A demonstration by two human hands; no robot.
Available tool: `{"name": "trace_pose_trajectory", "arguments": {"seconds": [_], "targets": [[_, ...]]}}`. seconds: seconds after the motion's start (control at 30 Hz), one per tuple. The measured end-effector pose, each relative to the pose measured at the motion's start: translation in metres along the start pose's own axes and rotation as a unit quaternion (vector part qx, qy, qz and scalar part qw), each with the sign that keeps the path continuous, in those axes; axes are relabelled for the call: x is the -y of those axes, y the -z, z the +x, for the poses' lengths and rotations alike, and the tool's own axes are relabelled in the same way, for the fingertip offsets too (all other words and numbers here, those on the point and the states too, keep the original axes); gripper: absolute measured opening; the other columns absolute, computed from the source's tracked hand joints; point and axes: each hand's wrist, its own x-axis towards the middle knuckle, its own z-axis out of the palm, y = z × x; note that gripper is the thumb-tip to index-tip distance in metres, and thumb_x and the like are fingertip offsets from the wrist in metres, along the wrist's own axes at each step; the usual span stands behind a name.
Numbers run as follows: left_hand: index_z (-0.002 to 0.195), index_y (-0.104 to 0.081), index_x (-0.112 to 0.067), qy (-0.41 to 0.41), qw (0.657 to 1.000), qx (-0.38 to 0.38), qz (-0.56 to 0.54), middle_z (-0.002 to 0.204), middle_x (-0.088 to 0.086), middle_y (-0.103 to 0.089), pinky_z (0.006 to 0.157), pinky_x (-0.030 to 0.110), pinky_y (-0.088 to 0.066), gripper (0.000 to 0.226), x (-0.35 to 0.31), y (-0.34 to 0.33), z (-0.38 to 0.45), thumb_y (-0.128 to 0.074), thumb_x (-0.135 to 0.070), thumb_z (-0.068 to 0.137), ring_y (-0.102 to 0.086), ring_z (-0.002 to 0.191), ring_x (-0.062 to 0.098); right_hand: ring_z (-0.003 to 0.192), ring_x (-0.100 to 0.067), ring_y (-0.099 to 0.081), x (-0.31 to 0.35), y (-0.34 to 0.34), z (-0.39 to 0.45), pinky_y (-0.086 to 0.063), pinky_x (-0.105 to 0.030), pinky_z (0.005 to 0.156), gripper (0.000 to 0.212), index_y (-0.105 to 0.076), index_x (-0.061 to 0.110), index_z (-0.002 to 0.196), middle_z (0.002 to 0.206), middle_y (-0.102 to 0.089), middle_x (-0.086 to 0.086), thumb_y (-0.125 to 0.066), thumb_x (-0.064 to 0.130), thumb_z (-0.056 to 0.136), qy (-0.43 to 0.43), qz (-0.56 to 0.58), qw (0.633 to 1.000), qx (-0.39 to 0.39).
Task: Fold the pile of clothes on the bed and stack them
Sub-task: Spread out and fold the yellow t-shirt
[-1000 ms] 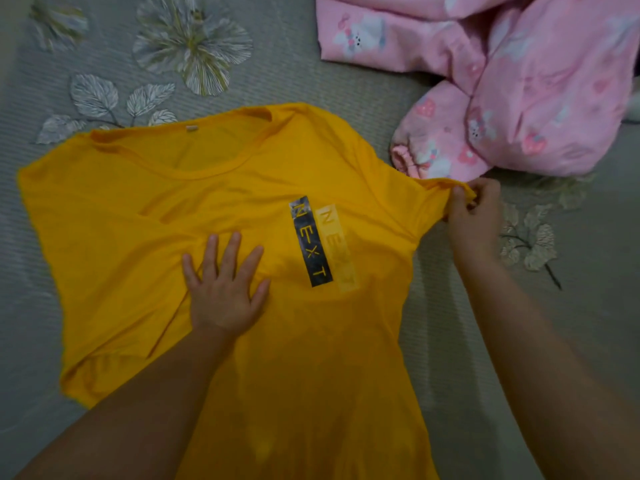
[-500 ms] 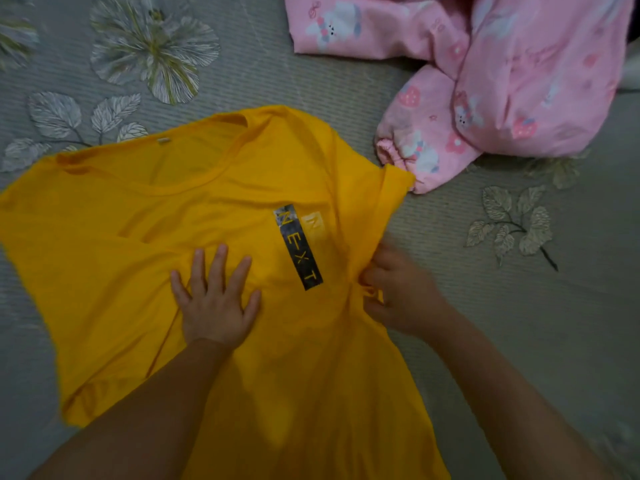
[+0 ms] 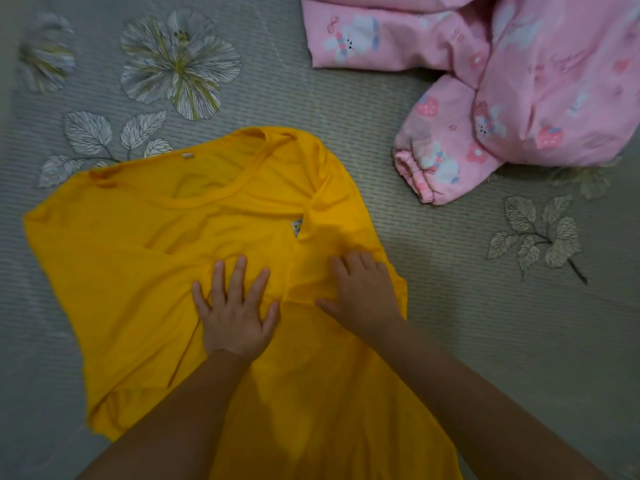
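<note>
Both hands, left hand [image 3: 235, 315] and right hand [image 3: 363, 292], press flat with fingers spread on the bright yellow cotton T-shirt [image 3: 138, 258] (right sleeve folded inward), grasping nothing.

On my feed the T-shirt [image 3: 145, 271] is a plain, saturated orange-yellow, with only a sliver of a dark-and-pale print [image 3: 297, 227] peeking out at a fold. The garment [image 3: 519, 81] at the bed's far right corner is pink – printed with white bunnies, red strawberries and small flowers. The bedspread [image 3: 346, 109] is grey-green with fine ribbing, patterned with pale, dark-veined leaves and yellow-streaked blossoms.
</note>
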Motion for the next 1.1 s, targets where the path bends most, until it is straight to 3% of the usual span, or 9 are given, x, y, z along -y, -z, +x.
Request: {"name": "trace_pose_trajectory", "arguments": {"seconds": [0.1,0.23,0.37,0.43,0.5,0.63,0.8,0.9,1.1], "targets": [[0.118,-0.057,-0.021,-0.001,0.999,0.034,-0.014,0.124,0.021,-0.057,0.086,0.072,-0.026,0.057,0.000,0.004,0.000,-0.019,-0.054,0.091,-0.040,0.122,0.042,0.066,-0.024,-0.064,0.001,-0.011,0.004,-0.044,-0.021,0.048,0.037,-0.066,0.009,0.079,0.075,-0.064,-0.010,-0.087,0.023,0.051,0.038,-0.029,0.999,-0.009],[0.110,-0.065,-0.002,-0.042,0.994,-0.006,-0.101,0.121,0.027,-0.056,0.086,0.072,-0.026,0.075,0.005,0.026,-0.003,-0.015,-0.056,0.093,-0.047,0.113,0.053,0.091,-0.028,-0.056,-0.006,-0.013,0.009,-0.033,-0.032,0.069,0.014,-0.054,0.002,0.097,0.099,-0.059,-0.016,-0.046,0.012,0.094,-0.029,0.119,0.992,-0.001],[0.103,-0.062,0.010,-0.101,0.969,-0.128,-0.184,0.113,0.031,-0.058,0.097,0.052,-0.034,0.048,0.014,0.066,0.031,-0.042,-0.028,0.082,-0.052,0.108,0.051,0.081,-0.030,-0.055,0.021,-0.004,0.008,-0.030,-0.026,0.067,0.012,-0.060,-0.009,0.090,0.089,-0.062,-0.025,-0.054,0.002,0.088,-0.050,0.332,0.939,-0.069],[0.107,-0.060,0.010,-0.091,0.964,-0.099,-0.231,0.111,0.028,-0.060,0.092,0.035,-0.033,0.044,0.006,0.090,0.065,-0.046,-0.026,0.086,-0.055,0.106,0.043,0.103,-0.028,-0.054,0.032,-0.008,0.001,-0.031,-0.030,0.090,0.019,-0.060,-0.005,0.102,0.106,-0.061,-0.020,-0.054,0.006,0.089,0.012,0.304,0.952,-0.008],[0.115,-0.058,0.004,-0.059,0.964,-0.056,-0.255,0.115,0.022,-0.060,0.088,0.032,-0.035,0.039,-0.009,0.098,0.101,-0.052,-0.026,0.091,-0.055,0.108,0.033,0.103,-0.029,-0.059,0.028,-0.003,-0.009,-0.031,-0.030,0.093,0.017,-0.062,-0.004,0.097,0.102,-0.063,-0.020,-0.055,0.006,0.086,0.015,0.279,0.960,-0.034],[0.093,-0.063,-0.004,-0.024,0.980,0.060,-0.190,0.105,0.018,-0.064,0.078,0.035,-0.039,0.039,-0.054,0.083,0.143,-0.053,-0.042,0.089,-0.057,0.102,0.031,0.086,-0.031,-0.063,-0.008,-0.004,-0.035,-0.036,-0.029,0.077,0.023,-0.064,-0.009,0.086,0.085,-0.066,-0.025,-0.059,0.011,0.077,-0.125,0.268,0.934,-0.200],[0.069,-0.046,-0.010,-0.011,0.975,0.022,-0.220,0.099,0.027,-0.061,0.073,0.039,-0.031,0.029,-0.081,0.069,0.146,-0.051,-0.026,0.093,-0.055,0.096,0.037,0.112,-0.034,-0.051,-0.049,-0.020,-0.035,-0.035,-0.031,0.092,0.045,-0.051,-0.006,0.123,0.118,-0.056,-0.023,-0.065,0.010,0.083,-0.302,0.357,0.874,-0.134],[0.060,-0.025,-0.022,-0.044,0.953,-0.014,-0.299,0.087,0.032,-0.054,0.071,0.039,-0.027,0.042,-0.081,0.079,0.154,-0.047,-0.015,0.095,-0.051,0.082,0.036,0.108,-0.031,-0.052,-0.054,-0.018,-0.019,-0.034,-0.031,0.090,0.040,-0.056,0.000,0.121,0.115,-0.060,-0.019,-0.064,0.009,0.084,-0.232,0.327,0.909,-0.117],[0.072,-0.037,-0.018,-0.065,0.957,0.020,-0.283,0.103,0.031,-0.054,0.075,0.036,-0.028,0.026,-0.083,0.092,0.185,-0.039,-0.013,0.098,-0.051,0.096,0.036,0.104,-0.024,-0.055,-0.047,-0.015,-0.006,-0.037,-0.031,0.083,0.023,-0.059,0.008,0.104,0.113,-0.060,-0.010,-0.041,0.017,0.093,-0.224,0.143,0.963,-0.040]]}}
